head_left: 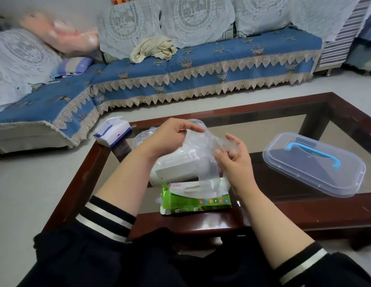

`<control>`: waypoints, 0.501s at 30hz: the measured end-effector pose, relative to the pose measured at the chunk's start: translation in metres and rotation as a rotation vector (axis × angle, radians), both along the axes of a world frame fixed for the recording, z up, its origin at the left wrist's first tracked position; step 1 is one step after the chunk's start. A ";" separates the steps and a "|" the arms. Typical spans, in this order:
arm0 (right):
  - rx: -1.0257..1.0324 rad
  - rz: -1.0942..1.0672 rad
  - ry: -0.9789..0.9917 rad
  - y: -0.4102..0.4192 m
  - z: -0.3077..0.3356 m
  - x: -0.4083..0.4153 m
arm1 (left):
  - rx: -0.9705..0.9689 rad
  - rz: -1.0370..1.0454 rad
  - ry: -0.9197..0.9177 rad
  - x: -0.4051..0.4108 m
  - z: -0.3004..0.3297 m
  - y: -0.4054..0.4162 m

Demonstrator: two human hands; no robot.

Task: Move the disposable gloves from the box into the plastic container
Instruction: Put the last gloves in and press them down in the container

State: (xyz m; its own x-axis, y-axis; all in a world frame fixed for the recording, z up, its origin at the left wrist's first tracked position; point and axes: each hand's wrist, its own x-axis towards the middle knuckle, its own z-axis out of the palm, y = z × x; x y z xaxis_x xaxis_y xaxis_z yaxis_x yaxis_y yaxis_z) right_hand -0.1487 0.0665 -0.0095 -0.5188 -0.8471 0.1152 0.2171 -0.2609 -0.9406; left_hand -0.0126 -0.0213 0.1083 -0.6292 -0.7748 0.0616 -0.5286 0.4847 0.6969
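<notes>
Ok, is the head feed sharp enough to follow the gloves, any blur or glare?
Head view: even, soft light. The clear glove held by both hands is see-through and hard to outline against the plastic container. A pink object on the sofa is blurred. Wide-angle bending curves the table edges.

We saw green glove box (pixel 196 200) with white top, small coloured icons along side. Gloves (pixel 201 146) clear, colourless. Container lid (pixel 314 164) clear with light blue handle. Sofa cover (pixel 201 65) was blue, beige plant motifs, beige zigzag lace trim. Tissue pack (pixel 112 131) white, blue markings. Table frame (pixel 304 216) dark reddish-brown. Sleeves (pixel 103 218) black, white cuff stripes.
</notes>
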 end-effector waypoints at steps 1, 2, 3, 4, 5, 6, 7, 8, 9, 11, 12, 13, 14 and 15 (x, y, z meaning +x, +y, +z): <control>-0.002 -0.024 -0.024 -0.001 0.000 -0.002 | 0.018 0.010 0.020 0.004 0.005 -0.003; -0.003 -0.053 -0.041 -0.001 0.000 -0.005 | 0.038 0.021 0.054 0.009 0.009 -0.009; 0.002 -0.083 -0.052 -0.002 -0.001 -0.008 | 0.051 0.047 0.089 0.014 0.009 -0.017; 0.011 -0.114 -0.060 -0.003 -0.002 -0.011 | 0.043 0.089 0.104 0.021 0.009 -0.026; 0.021 -0.141 -0.070 -0.003 -0.003 -0.013 | 0.026 0.142 0.104 0.027 0.006 -0.036; 0.034 -0.163 -0.072 -0.004 -0.003 -0.015 | 0.007 0.197 0.100 0.034 0.002 -0.046; 0.051 -0.178 -0.066 -0.004 -0.004 -0.017 | -0.009 0.246 0.091 0.040 -0.003 -0.055; 0.071 -0.185 -0.049 -0.005 -0.005 -0.018 | -0.030 0.288 0.078 0.046 -0.009 -0.063; 0.089 -0.188 -0.026 -0.005 -0.007 -0.018 | -0.051 0.319 0.058 0.051 -0.015 -0.069; 0.130 -0.174 0.032 -0.007 -0.011 -0.017 | -0.083 0.372 0.010 0.058 -0.028 -0.076; 0.160 -0.154 0.071 -0.009 -0.013 -0.016 | -0.092 0.399 -0.016 0.060 -0.034 -0.077; 0.194 -0.122 0.120 -0.010 -0.015 -0.015 | -0.098 0.425 -0.043 0.061 -0.040 -0.078; 0.237 -0.075 0.183 -0.012 -0.017 -0.013 | -0.106 0.450 -0.064 0.062 -0.045 -0.078; 0.286 -0.020 0.255 -0.013 -0.020 -0.011 | -0.120 0.470 -0.087 0.063 -0.051 -0.078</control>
State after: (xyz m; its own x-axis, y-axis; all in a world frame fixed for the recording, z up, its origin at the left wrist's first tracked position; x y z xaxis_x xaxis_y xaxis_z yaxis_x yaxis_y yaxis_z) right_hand -0.1602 0.0530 -0.0294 -0.5208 -0.8537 0.0031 -0.0361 0.0184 -0.9992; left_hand 0.0499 -0.0994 0.0573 -0.2197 -0.9667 0.1309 -0.7633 0.2539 0.5941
